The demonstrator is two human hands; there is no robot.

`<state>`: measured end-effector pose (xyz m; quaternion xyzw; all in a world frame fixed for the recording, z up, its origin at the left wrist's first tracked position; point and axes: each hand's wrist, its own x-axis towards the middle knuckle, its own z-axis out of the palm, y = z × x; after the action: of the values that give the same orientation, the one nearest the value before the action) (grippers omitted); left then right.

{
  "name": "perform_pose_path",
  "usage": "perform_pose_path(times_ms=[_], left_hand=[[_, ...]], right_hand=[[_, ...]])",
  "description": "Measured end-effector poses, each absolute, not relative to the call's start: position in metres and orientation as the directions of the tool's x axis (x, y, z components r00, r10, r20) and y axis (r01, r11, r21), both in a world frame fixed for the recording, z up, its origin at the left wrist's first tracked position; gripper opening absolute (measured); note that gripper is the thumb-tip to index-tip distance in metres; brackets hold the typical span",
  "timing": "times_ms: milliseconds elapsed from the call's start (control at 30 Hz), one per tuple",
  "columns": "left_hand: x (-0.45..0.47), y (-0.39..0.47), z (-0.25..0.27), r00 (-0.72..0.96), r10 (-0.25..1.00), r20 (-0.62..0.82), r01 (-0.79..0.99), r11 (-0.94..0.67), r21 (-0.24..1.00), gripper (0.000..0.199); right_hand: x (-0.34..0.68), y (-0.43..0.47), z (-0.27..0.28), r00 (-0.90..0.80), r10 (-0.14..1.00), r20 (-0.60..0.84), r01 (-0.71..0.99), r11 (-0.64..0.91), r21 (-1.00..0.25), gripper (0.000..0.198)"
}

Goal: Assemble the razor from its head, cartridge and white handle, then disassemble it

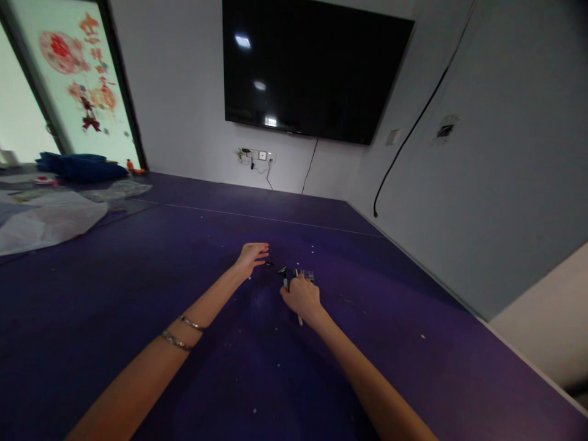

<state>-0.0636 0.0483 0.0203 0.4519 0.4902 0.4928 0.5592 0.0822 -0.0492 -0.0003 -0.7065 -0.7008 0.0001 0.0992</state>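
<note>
My right hand [302, 294] is closed around what looks like a razor [283, 273], with a dark angled head and a pale handle. A thin whitish stick [300, 320] shows below that hand, and I cannot tell whether it is gripped too. Just beyond the knuckles lies a small dark, clear-looking pack [307, 275], partly hidden by the hand. To the left, my left hand [253, 255] hovers with fingers apart and nothing between them. Close to its thumb is a small black piece [269, 263], too small to name.
The purple surface [206, 367] carries scattered white specks. At the far left are crumpled clear plastic sheeting [59, 214] and a dark blue cloth heap [80, 166]. A television [316, 67] hangs on the wall above sockets, and a black cable [413, 125] dangles at the right.
</note>
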Motion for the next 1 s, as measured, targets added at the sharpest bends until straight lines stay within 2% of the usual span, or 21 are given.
perform_pose_path(times_ms=[200,333,467,533,600,700,833,1000], left_hand=[[-0.064,0.046,0.021,0.045,0.993,-0.112,-0.074,0.115,0.991,0.024],[-0.064,0.049,0.017,0.040,0.997,-0.070,-0.027,0.071,0.997,0.024],[-0.068,0.062,0.007,-0.008,0.998,0.060,0.170,-0.058,0.984,0.024],[-0.073,0.070,-0.001,0.037,0.984,0.172,0.369,-0.173,0.913,0.022],[-0.079,0.075,-0.009,0.142,0.953,0.267,0.561,-0.300,0.772,0.022],[-0.084,0.075,-0.021,0.228,0.920,0.320,0.762,-0.373,0.529,0.025],[-0.083,0.068,-0.034,0.312,0.897,0.313,0.856,-0.408,0.316,0.033],[-0.081,0.068,-0.044,0.352,0.882,0.313,0.864,-0.434,0.253,0.033]], right_hand=[[0.080,-0.050,-0.002,-0.008,0.992,0.129,0.988,0.027,-0.150,0.042],[0.090,-0.045,0.006,0.010,0.990,0.139,0.981,0.017,-0.194,0.044],[0.121,-0.035,0.021,0.088,0.975,0.205,0.969,-0.037,-0.244,0.042],[0.142,-0.030,0.028,0.134,0.963,0.234,0.959,-0.067,-0.276,0.041],[0.161,-0.024,0.031,0.180,0.953,0.243,0.941,-0.095,-0.324,0.039],[0.183,-0.017,0.030,0.226,0.949,0.220,0.908,-0.124,-0.399,0.034],[0.198,-0.010,0.023,0.232,0.953,0.194,0.881,-0.121,-0.458,0.028],[0.202,-0.005,0.015,0.200,0.962,0.185,0.869,-0.087,-0.488,0.027]])
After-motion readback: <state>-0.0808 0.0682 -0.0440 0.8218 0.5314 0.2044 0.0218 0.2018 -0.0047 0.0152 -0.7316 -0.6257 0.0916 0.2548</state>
